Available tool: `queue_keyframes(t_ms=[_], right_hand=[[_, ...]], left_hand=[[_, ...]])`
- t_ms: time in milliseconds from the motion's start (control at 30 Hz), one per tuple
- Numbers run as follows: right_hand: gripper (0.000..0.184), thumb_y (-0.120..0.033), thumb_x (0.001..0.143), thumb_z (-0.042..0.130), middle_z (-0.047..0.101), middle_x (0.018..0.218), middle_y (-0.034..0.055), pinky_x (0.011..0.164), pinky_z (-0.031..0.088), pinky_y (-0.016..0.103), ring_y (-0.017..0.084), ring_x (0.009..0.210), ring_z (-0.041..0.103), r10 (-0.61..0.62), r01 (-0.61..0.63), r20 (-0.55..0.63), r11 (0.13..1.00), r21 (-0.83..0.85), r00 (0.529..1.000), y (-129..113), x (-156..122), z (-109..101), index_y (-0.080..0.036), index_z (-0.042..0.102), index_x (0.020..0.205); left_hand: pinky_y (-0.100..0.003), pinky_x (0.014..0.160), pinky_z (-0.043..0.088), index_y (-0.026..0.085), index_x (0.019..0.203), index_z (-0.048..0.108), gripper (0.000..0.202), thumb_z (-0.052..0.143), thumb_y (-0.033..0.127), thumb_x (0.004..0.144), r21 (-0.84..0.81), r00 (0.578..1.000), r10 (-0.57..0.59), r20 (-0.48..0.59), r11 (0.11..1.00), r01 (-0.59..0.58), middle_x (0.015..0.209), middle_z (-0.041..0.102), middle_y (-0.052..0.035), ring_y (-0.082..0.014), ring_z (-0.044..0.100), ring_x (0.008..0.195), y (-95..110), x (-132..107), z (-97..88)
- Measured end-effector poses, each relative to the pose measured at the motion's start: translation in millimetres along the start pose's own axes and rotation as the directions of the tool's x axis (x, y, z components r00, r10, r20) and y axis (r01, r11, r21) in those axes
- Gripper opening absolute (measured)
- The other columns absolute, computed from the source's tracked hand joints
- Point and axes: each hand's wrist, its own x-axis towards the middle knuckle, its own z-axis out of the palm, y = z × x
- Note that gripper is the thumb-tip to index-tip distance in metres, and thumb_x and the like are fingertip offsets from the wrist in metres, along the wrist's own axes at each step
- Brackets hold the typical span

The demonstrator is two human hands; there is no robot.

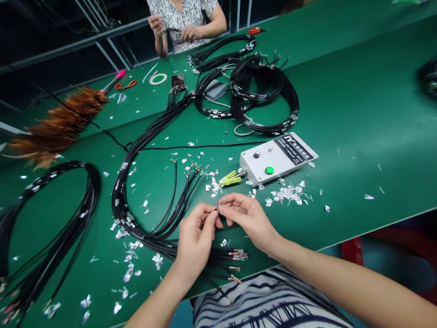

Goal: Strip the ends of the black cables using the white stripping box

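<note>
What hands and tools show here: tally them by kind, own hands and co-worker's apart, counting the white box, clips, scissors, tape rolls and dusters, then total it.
Left hand and right hand: 2
Co-worker's hands: 2
White box: 1
Clip: 1
Scissors: 2
Tape roll: 1
Duster: 1
Total: 10

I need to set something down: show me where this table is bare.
Widest bare patch: the green tabletop between the black coils and the dark bundle at the right edge. Right of the white box: only stray scraps. Crowded: around left hand and right hand, with foil scraps and cable ends.
</note>
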Motion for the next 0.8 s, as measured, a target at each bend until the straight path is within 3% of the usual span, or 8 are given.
queue_keyframes(t_ms=[267,500,633,733,800], right_hand=[[0.034,-0.048,0.063,0.085,0.062,0.056,-0.0028,0.044,0.042,0.022,0.009,0.045,0.049,-0.051,0.049,-0.083,0.998,-0.029,0.995,4.3,1.1,6.3,-0.019,0.067,0.068],[0.030,-0.043,0.069,0.081,0.065,0.067,-0.0009,0.047,0.042,0.022,0.010,0.052,0.053,-0.073,0.068,-0.032,0.987,-0.146,0.997,3.5,0.9,-2.7,-0.018,0.070,0.081],[0.025,-0.041,0.073,0.076,0.064,0.064,-0.0004,0.048,0.040,0.022,0.009,0.051,0.051,-0.083,0.081,-0.004,0.983,-0.167,0.997,2.8,3.7,-4.8,-0.017,0.067,0.074],[0.028,-0.043,0.074,0.076,0.063,0.063,-0.0012,0.048,0.041,0.022,0.009,0.049,0.051,-0.050,0.054,0.034,0.989,-0.139,0.998,3.1,3.5,-5.6,-0.017,0.066,0.074],[0.029,-0.045,0.074,0.075,0.061,0.063,-0.0020,0.047,0.041,0.022,0.009,0.048,0.049,-0.037,0.040,0.028,0.989,-0.142,0.999,3.2,2.5,-7.1,-0.018,0.065,0.073]], left_hand=[[-0.020,0.045,0.035,0.018,0.080,0.059,0.022,0.055,0.036,0.093,-0.027,0.999,-0.015,-0.052,1.000,0.014,0.062,0.058,0.0017,-0.0086,0.045,0.048,-5.6,-3.0,1.4],[-0.020,0.048,0.038,0.018,0.080,0.060,0.021,0.054,0.033,0.093,-0.002,0.999,0.008,-0.049,1.000,-0.009,0.063,0.059,0.0009,-0.0096,0.049,0.051,-7.5,-2.5,1.5],[-0.021,0.053,0.041,0.019,0.088,0.059,0.014,0.051,0.028,0.095,0.059,0.998,0.046,-0.034,0.997,-0.044,0.065,0.059,0.0015,-0.0111,0.054,0.057,-11.7,-3.0,1.0],[-0.024,0.064,0.048,0.021,0.111,0.059,0.019,0.049,0.023,0.096,0.110,0.995,0.102,-0.024,0.989,-0.098,0.077,0.063,-0.0008,-0.0137,0.061,0.070,-12.3,-2.4,0.8],[-0.028,0.076,0.051,0.021,0.114,0.062,0.024,0.048,0.021,0.095,0.130,0.985,0.174,0.000,0.976,-0.172,0.095,0.065,-0.0056,-0.0169,0.063,0.088,-9.9,-0.4,0.8]])
